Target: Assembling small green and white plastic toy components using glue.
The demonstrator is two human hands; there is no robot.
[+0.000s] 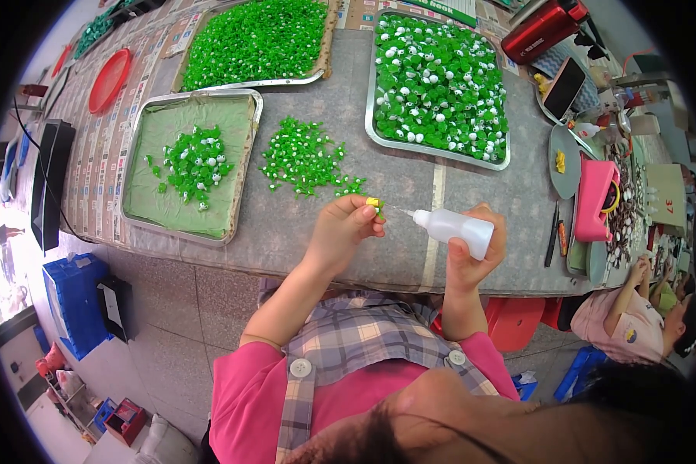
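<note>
My left hand (pixel 343 226) pinches a small green piece (pixel 380 212) at its fingertips. A bit of yellow (pixel 373 202) shows there too; I cannot tell whether it is a finger cover or part of the piece. My right hand (pixel 478 249) is wrapped round a white squeeze bottle (pixel 458 230), tilted so its thin needle tip points left at the green piece. Whether the tip touches it is too small to tell. Just beyond my left hand lies a loose heap of small green and white pieces (pixel 301 157) on the grey table cover (pixel 325 259).
A lined metal tray (pixel 232 209) at left holds some green and white pieces. Two fuller trays stand behind: one of small green parts (pixel 255 42), one of green and white balls (pixel 441 89). At right are a pink tape dispenser (pixel 594 220), pens, a phone (pixel 564 89) and a red flask (pixel 541 32).
</note>
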